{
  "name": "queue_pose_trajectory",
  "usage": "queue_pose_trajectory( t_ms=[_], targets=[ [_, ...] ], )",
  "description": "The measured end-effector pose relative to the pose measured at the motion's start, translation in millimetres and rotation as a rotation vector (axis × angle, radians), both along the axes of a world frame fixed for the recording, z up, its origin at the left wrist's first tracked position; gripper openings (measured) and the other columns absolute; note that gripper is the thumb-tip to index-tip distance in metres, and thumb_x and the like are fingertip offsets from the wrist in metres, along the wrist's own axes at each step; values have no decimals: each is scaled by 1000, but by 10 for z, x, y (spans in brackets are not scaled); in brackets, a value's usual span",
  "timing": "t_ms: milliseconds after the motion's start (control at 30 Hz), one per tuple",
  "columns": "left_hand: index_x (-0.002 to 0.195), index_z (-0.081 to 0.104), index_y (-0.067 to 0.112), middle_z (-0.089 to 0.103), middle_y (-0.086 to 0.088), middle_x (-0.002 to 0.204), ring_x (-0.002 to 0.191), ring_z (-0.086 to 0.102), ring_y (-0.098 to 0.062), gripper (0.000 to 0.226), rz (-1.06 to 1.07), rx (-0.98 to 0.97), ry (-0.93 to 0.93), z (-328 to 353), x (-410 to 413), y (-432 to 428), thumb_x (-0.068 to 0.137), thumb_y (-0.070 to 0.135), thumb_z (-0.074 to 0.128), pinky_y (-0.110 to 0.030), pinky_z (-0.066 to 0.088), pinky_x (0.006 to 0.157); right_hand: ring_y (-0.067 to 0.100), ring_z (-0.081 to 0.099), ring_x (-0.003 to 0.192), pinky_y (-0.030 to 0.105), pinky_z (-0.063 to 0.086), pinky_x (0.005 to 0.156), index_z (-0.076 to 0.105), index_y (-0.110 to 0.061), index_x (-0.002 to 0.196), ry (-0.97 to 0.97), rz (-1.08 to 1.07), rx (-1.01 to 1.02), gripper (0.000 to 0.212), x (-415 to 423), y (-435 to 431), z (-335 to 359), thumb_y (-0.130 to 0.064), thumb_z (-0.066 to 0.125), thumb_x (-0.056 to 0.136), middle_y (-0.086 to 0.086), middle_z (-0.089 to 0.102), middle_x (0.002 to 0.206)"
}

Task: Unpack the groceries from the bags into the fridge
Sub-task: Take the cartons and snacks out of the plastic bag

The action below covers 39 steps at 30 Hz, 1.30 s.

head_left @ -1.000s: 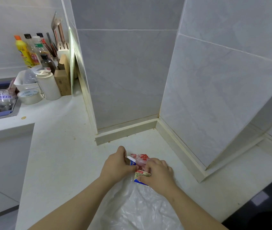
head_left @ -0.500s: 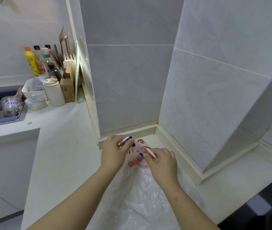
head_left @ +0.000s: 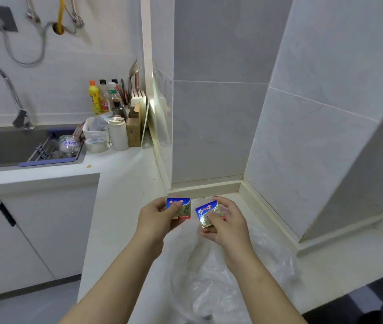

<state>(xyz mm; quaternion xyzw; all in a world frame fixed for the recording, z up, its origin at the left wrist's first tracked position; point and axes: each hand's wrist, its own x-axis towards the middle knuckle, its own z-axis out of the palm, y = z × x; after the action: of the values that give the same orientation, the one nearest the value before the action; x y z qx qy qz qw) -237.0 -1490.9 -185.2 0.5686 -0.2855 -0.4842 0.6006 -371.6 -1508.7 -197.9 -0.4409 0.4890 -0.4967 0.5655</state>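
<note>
My left hand (head_left: 156,218) pinches a small blue and gold foil packet (head_left: 179,207) with a red strip along its bottom edge. Just to its right, my right hand (head_left: 226,220) pinches a second, similar foil packet (head_left: 207,212), which is tilted. Both packets are held a little apart above the white counter (head_left: 120,206). A clear plastic bag (head_left: 209,272) lies crumpled on the counter under and in front of my hands. No fridge is in view.
Tiled walls form a corner right behind the hands. At the back left stand bottles (head_left: 95,97), a knife block (head_left: 136,118), a white jug (head_left: 118,134) and a tape roll (head_left: 95,144) beside a steel sink (head_left: 10,148). A black hob (head_left: 373,300) is at the lower right.
My hands have lifted out of the bag's mouth and moved apart, each now holding its own foil packet. The view has tilted up, showing more of the sink and wall.
</note>
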Motion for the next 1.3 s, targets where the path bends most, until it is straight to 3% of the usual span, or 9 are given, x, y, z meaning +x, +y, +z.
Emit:
queue_pose_trajectory(
  t_ms=[200,400,567,700,1000,1167,1300],
  targets=[
    [95,56,9,67,-15,90,76,67,-22,11,25,45,34,-74,133,510,88,4,62,-25,57,61,24,67,67,30,57,58,49,-20,95,-42,32,38,24,140,472,-14,3,52,90,11,62,99],
    [100,55,10,67,-14,91,78,69,-20,13,58,81,13,-154,452,1319,88,9,62,-25,58,59,25,67,93,28,58,63,49,-23,96,7,103,48,22,546,1148,-141,-3,56,91,12,63,103],
    [101,55,14,66,-15,99,88,68,-23,15,127,104,17,-238,843,2295,88,13,62,-24,58,60,22,69,88,27,58,63,51,-23,97,-26,182,64,22,1010,2031,-207,-4,57,90,12,65,98],
    [103,55,8,68,-16,92,76,69,-22,17,169,78,52,-273,1051,3132,88,5,62,-24,58,60,19,69,85,28,58,65,52,-21,96,-20,246,95,22,1234,2888,-299,-2,59,88,8,66,97],
    [107,53,8,65,-18,94,75,66,-20,22,277,83,30,-216,1176,4475,87,7,63,-27,57,61,19,68,86,28,58,62,54,-20,95,-51,264,77,18,1284,4170,-205,-4,59,89,8,66,96],
    [101,54,12,64,-20,103,94,66,-27,19,303,34,14,-142,1015,5117,85,12,64,-31,58,69,19,68,84,23,56,58,55,-19,99,12,384,10,15,1177,4724,-46,-10,60,89,6,65,98],
    [104,55,12,66,-16,97,88,67,-24,21,359,17,-29,-45,774,5737,85,13,64,-24,58,60,21,67,89,24,56,59,55,-21,99,46,464,-23,16,1007,5238,8,-11,62,88,6,63,101]
  ],
)
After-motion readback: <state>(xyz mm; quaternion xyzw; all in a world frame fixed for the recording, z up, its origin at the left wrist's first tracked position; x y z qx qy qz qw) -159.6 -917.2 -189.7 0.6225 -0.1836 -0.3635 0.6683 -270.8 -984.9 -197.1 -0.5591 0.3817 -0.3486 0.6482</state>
